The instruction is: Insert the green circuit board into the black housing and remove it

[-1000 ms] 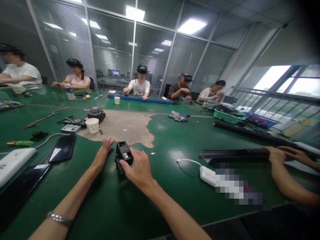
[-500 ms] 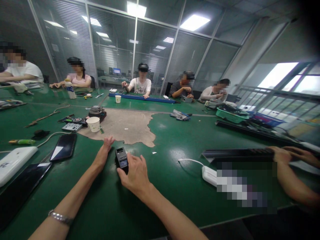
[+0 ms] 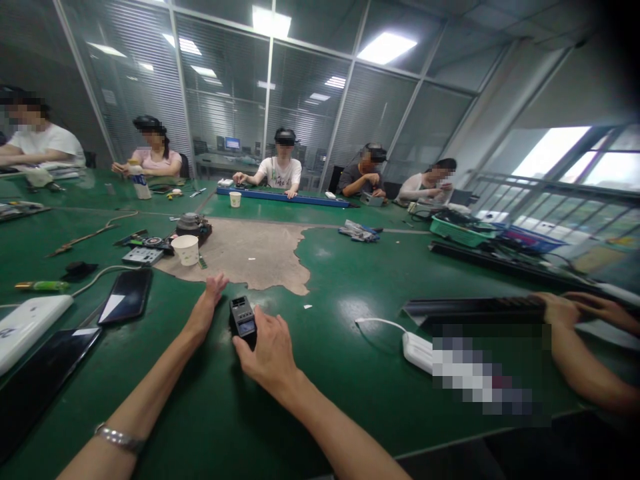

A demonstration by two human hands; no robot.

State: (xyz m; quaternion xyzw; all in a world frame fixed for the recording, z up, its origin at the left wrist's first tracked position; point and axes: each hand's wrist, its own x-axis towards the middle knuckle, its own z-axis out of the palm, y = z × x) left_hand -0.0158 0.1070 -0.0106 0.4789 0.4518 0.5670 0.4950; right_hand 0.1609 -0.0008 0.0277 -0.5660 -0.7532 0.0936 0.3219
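Observation:
My right hand [image 3: 270, 343] is closed around the right side of a small black box-shaped device with a little screen [image 3: 243, 319], its thumb at the near end. The device is on the green tabletop [image 3: 320, 427] in front of me. My left hand [image 3: 213, 292] rests just beyond and left of the device, near the edge of a brown sheet [image 3: 250, 250]. Its fingers are slightly apart and hold nothing; the palm side is hidden. A white paper cup [image 3: 186, 250] stands ahead of it on the left.
Dark phone-like slabs [image 3: 126, 295] and a white power bank [image 3: 35, 327] lie on the left. A green-handled screwdriver [image 3: 43, 286] is behind them. On the right, a co-worker's hands [image 3: 563, 310] touch a long black bar [image 3: 475, 310]. Gloves [image 3: 359, 231] lie farther off.
My hands and the device stay almost where they were. The view has shifted very slightly. Across the table, a co-worker's raised hand has come down towards the blue bar.

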